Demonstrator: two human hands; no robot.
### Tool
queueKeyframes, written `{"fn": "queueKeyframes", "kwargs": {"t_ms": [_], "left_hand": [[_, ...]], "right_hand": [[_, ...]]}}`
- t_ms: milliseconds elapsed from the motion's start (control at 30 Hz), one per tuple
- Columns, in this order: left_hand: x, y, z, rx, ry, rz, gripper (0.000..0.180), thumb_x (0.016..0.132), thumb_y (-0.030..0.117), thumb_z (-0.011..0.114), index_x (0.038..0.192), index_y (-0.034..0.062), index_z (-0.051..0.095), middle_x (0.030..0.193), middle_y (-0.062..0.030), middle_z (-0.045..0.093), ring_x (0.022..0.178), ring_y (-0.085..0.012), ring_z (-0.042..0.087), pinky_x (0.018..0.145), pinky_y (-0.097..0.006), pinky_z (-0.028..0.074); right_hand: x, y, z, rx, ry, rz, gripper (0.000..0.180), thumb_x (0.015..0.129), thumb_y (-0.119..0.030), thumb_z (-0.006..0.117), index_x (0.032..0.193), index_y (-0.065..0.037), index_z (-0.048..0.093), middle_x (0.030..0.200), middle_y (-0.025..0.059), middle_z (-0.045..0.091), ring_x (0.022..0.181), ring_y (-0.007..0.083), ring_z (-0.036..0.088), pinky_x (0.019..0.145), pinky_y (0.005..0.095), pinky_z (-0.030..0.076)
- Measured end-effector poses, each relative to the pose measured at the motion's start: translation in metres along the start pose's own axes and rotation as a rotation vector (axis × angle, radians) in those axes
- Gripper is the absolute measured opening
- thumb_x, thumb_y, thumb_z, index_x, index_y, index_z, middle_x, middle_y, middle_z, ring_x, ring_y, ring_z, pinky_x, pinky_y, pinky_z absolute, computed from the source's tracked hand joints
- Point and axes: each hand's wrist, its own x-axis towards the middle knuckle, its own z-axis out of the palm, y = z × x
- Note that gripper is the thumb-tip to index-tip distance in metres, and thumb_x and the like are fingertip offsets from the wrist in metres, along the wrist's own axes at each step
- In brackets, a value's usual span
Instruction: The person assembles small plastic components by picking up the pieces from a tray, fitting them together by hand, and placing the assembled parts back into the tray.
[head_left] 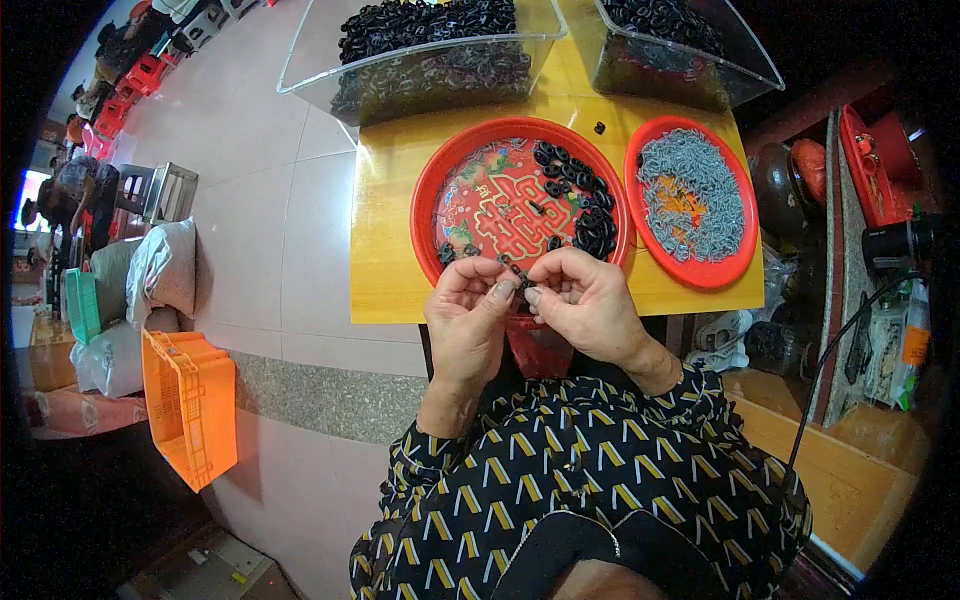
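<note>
Both hands meet over the near rim of a round red tray [421,190] with a gold pattern. My left hand [470,318] pinches a small black plastic part [519,281] between thumb and forefinger. From the other side my right hand [592,305] pinches at the same part, its thumb touching it; the fingertips hide most of its shape. Inside the tray, black oval ring-like pieces [596,222] are heaped along the right side, and a few more lie near the left rim. To the right, a smaller red tray [690,272] holds many small grey screw-like pieces [722,205].
Two clear plastic bins [430,75] [680,75] full of black pieces stand on the far part of the yellow table [385,290]. An orange crate [190,405] and white sacks [162,270] are on the floor at left. A black cable [822,370] hangs at right.
</note>
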Motion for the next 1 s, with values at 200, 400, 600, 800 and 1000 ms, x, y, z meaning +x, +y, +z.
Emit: {"fn": "queueKeyframes", "kwargs": {"t_ms": [200,400,600,800,1000], "left_hand": [[-0.001,-0.001,0.004,0.071,0.029,0.051,0.017,0.074,-0.005,0.057,0.089,-0.0009,0.051,0.081,-0.0064,0.057,0.073,-0.0104,0.055,0.067,-0.021,0.045],[-0.003,0.0,0.004,0.254,0.006,0.113,0.013,0.073,-0.004,0.058,0.085,-0.0013,0.052,0.079,-0.0046,0.057,0.072,-0.0091,0.054,0.066,-0.021,0.044],[-0.003,-0.006,0.003,0.342,-0.011,0.11,0.012,0.074,-0.004,0.058,0.084,-0.0015,0.052,0.077,-0.004,0.056,0.068,-0.0087,0.053,0.063,-0.021,0.044],[0.0,-0.009,0.011,0.276,0.046,0.064,0.011,0.077,-0.002,0.056,0.087,-0.0018,0.052,0.078,-0.0049,0.057,0.069,-0.0091,0.054,0.063,-0.021,0.045],[0.0,-0.002,0.01,0.082,-0.058,-0.06,0.015,0.079,0.0,0.053,0.095,-0.0026,0.052,0.086,-0.0079,0.058,0.074,-0.0108,0.056,0.065,-0.023,0.047]], "right_hand": [[0.0,0.0,0.0,-0.024,0.01,0.004,0.008,0.075,-0.002,0.056,0.082,0.001,0.052,0.07,0.0014,0.054,0.065,0.0041,0.052,0.055,0.02,0.045],[-0.001,0.001,-0.003,-0.078,-0.018,0.021,0.011,0.075,0.002,0.056,0.084,0.0,0.051,0.072,-0.0016,0.051,0.064,0.003,0.051,0.056,0.0166,0.045],[-0.001,-0.001,-0.004,-0.116,0.024,0.014,0.005,0.073,-0.002,0.055,0.076,0.002,0.055,0.061,0.0022,0.054,0.06,0.0043,0.052,0.051,0.0211,0.044],[0.008,0.0,-0.01,0.025,0.007,0.038,0.008,0.074,-0.001,0.055,0.081,0.002,0.054,0.069,0.0036,0.057,0.062,0.0077,0.055,0.051,0.0208,0.046],[0.007,-0.008,-0.022,0.123,-0.06,0.096,0.009,0.076,-0.001,0.055,0.084,0.001,0.051,0.072,0.0026,0.056,0.062,0.0071,0.055,0.051,0.0199,0.047]]}}
